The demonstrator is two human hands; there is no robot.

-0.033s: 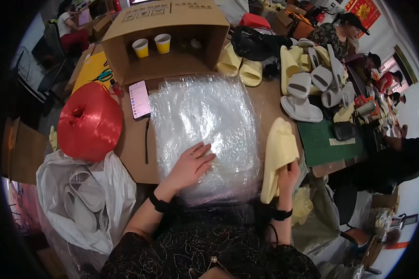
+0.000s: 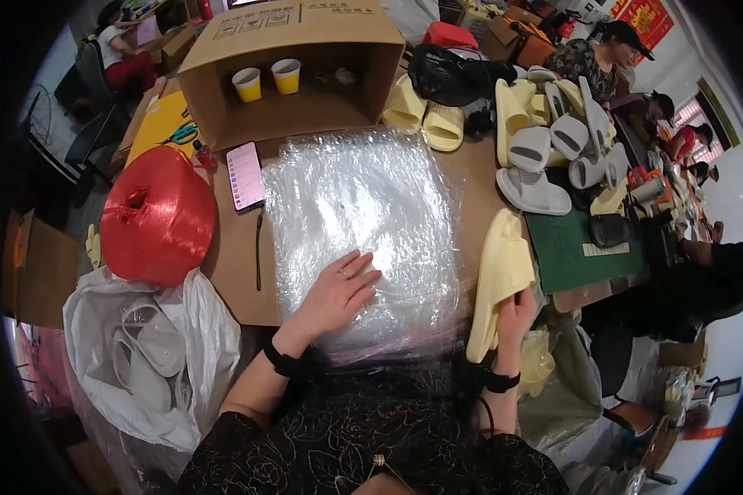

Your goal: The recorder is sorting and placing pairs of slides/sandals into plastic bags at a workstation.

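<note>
My left hand [image 2: 338,287] lies on a stack of clear plastic bags [image 2: 363,181], its fingers stretched out and a little apart. Nothing is in it. My right hand [image 2: 516,318] grips a pale yellow slide slipper [image 2: 497,276] at the right edge of the stack. The slipper is held on edge, toe end pointing away from me. Part of my right fingers is hidden by its strap, and I cannot tell whether a second slipper is behind it. More yellow slippers [image 2: 537,363] sit in a bag just right of my right forearm.
A cardboard box [image 2: 281,124] with two yellow cups stands at the back. Left are a phone [image 2: 246,177], a red twine roll [image 2: 158,219], scissors [image 2: 182,134] and a white sack [image 2: 210,330] of grey slippers. Grey slippers [image 2: 532,191] pile up at right, with people beyond.
The slipper in my right hand has shifted slightly to the right and tilted a little. My left hand stays on the plastic bags.
</note>
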